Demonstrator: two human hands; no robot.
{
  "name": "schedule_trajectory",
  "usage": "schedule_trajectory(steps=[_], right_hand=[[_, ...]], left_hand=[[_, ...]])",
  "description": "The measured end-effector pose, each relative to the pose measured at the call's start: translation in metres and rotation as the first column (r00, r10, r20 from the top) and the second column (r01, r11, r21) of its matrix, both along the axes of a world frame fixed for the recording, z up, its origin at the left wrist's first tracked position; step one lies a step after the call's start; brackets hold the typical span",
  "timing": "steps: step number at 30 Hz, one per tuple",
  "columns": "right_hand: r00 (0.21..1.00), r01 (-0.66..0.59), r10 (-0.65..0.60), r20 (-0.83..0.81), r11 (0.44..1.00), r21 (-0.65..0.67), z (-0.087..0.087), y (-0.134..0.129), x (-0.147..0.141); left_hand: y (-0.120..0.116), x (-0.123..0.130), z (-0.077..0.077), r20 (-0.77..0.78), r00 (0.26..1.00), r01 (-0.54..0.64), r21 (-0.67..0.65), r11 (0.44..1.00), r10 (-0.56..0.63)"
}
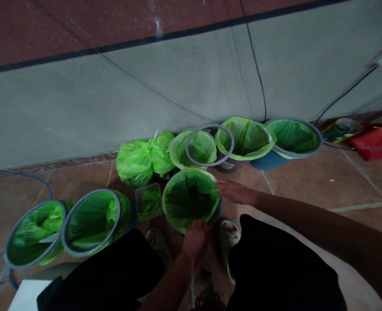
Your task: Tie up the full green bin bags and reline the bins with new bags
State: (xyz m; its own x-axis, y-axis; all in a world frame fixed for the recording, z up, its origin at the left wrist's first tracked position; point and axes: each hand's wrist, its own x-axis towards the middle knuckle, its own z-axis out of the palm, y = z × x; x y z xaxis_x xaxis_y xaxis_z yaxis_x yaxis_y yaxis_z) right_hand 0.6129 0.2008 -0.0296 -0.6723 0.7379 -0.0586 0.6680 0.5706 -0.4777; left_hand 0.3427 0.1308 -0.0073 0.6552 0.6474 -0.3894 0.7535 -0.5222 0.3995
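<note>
A trash bin lined with a green bag [191,201] stands on the floor between my feet. My left hand [195,237] is closed on the near edge of the liner, at the bin's rim. At the right side of that rim, my right hand [232,191] pinches the liner's folded edge. The liner hangs open inside the bin and its edge is turned outward over the rim. Just behind it, a loose grey ring [187,149] rests across two other lined bins.
Along the wall stand a lined bin [246,153] and a blue ringed bin [268,160]. Knotted green bags [134,157] lie beside a small clear container [161,203]. Two ringed bins [90,250] are on the left. A red dustpan-like object [375,142] lies far right.
</note>
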Motion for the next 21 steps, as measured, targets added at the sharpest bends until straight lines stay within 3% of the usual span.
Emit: schedule_trajectory(steps=[5, 10, 13, 16, 18, 19, 21], right_hand=[[0.979, 0.153, -0.160, -0.127, 0.986, -0.062, -0.014, -0.015, 0.009], [0.947, 0.284, -0.301, -0.112, 0.948, -0.145, -0.023, -0.017, 0.009], [0.935, 0.303, -0.321, -0.151, 0.944, -0.133, -0.026, -0.020, 0.009], [0.891, 0.390, -0.413, -0.188, 0.909, -0.146, -0.029, -0.030, 0.008], [0.761, 0.589, -0.613, -0.213, 0.790, -0.169, -0.027, -0.036, 0.003], [0.647, 0.702, -0.731, -0.216, 0.682, -0.205, -0.025, -0.039, -0.001], [0.389, 0.833, -0.911, -0.136, 0.411, -0.370, -0.017, -0.042, -0.011]], left_hand=[[-0.009, -0.017, -0.008, 0.073, 0.996, 0.046, 0.026, 0.999, -0.048], [-0.010, -0.027, -0.019, 0.180, 0.966, 0.188, 0.012, 0.982, -0.187], [-0.013, -0.030, -0.024, 0.169, 0.942, 0.294, 0.003, 0.956, -0.290], [-0.018, -0.033, -0.023, 0.154, 0.936, 0.314, 0.042, 0.949, -0.317], [-0.023, -0.036, -0.019, 0.178, 0.938, 0.281, 0.107, 0.954, -0.297], [-0.026, -0.037, -0.016, 0.200, 0.939, 0.255, 0.147, 0.956, -0.281], [-0.031, -0.039, -0.009, 0.255, 0.936, 0.184, 0.228, 0.956, -0.241]])
